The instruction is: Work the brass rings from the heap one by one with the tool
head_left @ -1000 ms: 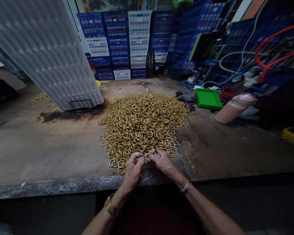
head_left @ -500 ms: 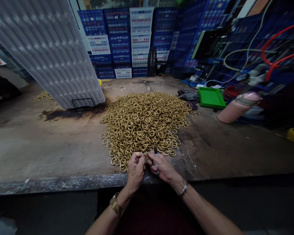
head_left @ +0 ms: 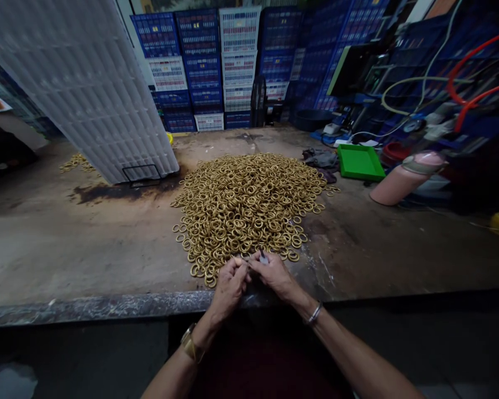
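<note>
A broad heap of brass-coloured rings (head_left: 249, 199) lies on the worktable (head_left: 108, 249). At the heap's near edge, my left hand (head_left: 232, 280) is closed, its thumb and index finger pinched on something too small to make out. Close against it on the right, my right hand (head_left: 274, 276) is closed round a small tool (head_left: 263, 258) with a dark tip and a grey body. The fingertips of both hands meet or nearly meet, and they hide what lies between them.
A tall stack of translucent trays (head_left: 108, 100) leans at the left. Toward the right are a dark cloth (head_left: 321, 159), a green tray (head_left: 361, 162) and a pink bottle (head_left: 403, 180). Blue and white crates (head_left: 199, 72) stand behind the table.
The right hand has turned slightly, so the tool's dark tip shows less and lies a little further left. Both hands stay together, and the view has shifted slightly.
</note>
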{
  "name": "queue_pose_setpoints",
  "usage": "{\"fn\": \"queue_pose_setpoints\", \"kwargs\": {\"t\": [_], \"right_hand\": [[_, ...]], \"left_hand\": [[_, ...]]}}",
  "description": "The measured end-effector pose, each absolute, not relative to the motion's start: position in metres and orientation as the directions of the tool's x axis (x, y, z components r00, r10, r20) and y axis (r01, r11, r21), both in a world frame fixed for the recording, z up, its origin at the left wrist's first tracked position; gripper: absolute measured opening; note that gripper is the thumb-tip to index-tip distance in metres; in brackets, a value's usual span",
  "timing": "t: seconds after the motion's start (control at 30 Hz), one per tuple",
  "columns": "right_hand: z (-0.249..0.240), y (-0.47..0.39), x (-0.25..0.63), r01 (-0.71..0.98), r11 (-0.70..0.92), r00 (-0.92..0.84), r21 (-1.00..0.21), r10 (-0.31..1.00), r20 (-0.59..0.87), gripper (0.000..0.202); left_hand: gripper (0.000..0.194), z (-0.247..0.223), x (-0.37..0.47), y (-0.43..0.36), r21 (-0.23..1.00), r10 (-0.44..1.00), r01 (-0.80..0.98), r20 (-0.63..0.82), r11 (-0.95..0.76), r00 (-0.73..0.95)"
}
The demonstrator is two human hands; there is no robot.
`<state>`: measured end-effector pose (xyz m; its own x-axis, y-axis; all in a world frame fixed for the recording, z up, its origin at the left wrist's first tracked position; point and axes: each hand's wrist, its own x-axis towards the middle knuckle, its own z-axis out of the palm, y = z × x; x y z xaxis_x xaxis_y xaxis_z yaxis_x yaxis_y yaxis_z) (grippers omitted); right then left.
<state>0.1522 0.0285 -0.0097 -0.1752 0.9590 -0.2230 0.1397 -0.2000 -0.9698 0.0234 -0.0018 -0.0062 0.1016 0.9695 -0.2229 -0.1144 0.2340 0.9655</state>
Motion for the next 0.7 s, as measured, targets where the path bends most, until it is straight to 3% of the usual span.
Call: {"fn": "queue_pose_setpoints", "kwargs": {"t": [0.23,0.33,0.4,0.5,0.7], "right_hand": [[-0.009,0.028,0.151,0.135,-0.198,-0.185,-0.971,0.958,-0.221,0.023],[-0.012,0.029,0.153,0.274,-0.085,-0.122,-0.958,0.985,-0.123,0.019],[-0.015,0.027,0.154,0.415,0.057,-0.135,-0.908,0.991,0.001,0.019],[-0.017,0.021,0.157,0.555,0.263,-0.291,-0.789,0.950,0.112,0.017],[-0.012,0.012,0.154,0.711,0.351,-0.416,-0.610,0.909,0.039,0.016]], "left_hand": [[0.033,-0.004,0.021,-0.009,0.885,0.933,-0.315,-0.284,0.344,0.221],[0.034,-0.001,0.021,-0.010,0.852,0.926,-0.369,-0.313,0.372,0.211],[0.035,0.000,0.022,-0.010,0.847,0.929,-0.383,-0.321,0.368,0.181],[0.034,0.000,0.021,-0.010,0.865,0.942,-0.375,-0.304,0.335,0.140],[0.033,-0.005,0.022,-0.010,0.915,0.957,-0.279,-0.283,0.291,0.069]]}}
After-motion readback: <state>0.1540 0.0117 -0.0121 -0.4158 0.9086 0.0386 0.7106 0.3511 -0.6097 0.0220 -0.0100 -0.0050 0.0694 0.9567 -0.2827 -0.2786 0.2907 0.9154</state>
